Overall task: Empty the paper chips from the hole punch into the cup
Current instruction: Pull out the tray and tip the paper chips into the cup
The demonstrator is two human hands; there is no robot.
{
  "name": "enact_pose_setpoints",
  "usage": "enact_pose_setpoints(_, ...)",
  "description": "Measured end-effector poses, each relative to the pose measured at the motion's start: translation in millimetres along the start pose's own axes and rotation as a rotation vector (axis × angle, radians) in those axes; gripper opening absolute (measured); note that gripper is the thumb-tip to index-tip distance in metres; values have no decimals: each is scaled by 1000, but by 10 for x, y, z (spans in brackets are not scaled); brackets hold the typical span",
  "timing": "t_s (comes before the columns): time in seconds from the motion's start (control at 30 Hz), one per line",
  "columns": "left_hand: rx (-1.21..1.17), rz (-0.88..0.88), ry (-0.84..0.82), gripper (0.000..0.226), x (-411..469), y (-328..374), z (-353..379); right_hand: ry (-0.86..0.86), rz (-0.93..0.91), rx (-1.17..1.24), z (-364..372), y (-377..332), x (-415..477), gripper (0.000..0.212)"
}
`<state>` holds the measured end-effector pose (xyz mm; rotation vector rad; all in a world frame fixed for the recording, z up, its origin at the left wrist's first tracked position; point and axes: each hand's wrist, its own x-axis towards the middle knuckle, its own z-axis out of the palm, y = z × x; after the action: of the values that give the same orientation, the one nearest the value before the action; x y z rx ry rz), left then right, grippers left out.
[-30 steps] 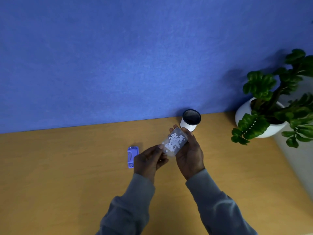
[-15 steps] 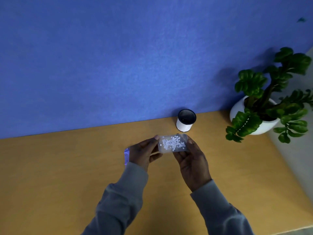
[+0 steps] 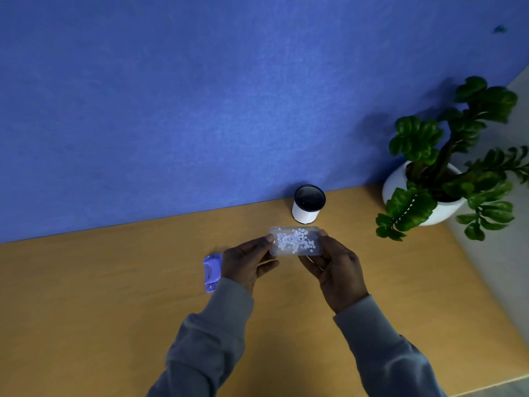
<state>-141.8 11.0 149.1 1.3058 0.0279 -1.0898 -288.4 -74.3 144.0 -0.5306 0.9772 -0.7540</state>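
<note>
A clear plastic chip tray [image 3: 295, 241] from the hole punch holds several white paper chips and is level, just in front of the cup. My left hand [image 3: 246, 262] pinches its left end and my right hand [image 3: 335, 267] holds its right end and underside. The white cup [image 3: 307, 204] with a dark inside stands upright by the blue wall, a little beyond the tray. The purple hole punch body [image 3: 212, 271] lies on the wooden table, partly hidden behind my left hand.
A potted green plant in a white pot [image 3: 429, 196] stands at the back right of the table [image 3: 86, 296]. The blue wall [image 3: 200, 96] runs along the table's far edge. The table's right edge falls off near the plant.
The tray has turned from a tilted pose to level and flat, held at both ends. My left hand now covers part of the hole punch.
</note>
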Motion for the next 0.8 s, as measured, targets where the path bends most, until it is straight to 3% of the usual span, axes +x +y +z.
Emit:
enact_pose_setpoints(0.4, -11, 29, -23, 17, 319, 7, 110, 53, -24, 19, 25, -120, 168, 16)
enact_pose_setpoints(0.57, 49, 126, 86, 11, 637, -43, 164, 72, -25, 64, -10, -176, 316, 16)
enact_pose_setpoints(0.7, 241, 271, 159, 20, 926, -200, 173, 96, -26, 82, -59, -187, 450, 24)
enact_pose_setpoints(0.8, 601, 427, 189, 17, 1137, -344, 148, 116, -25, 101, -84, -185, 542, 24)
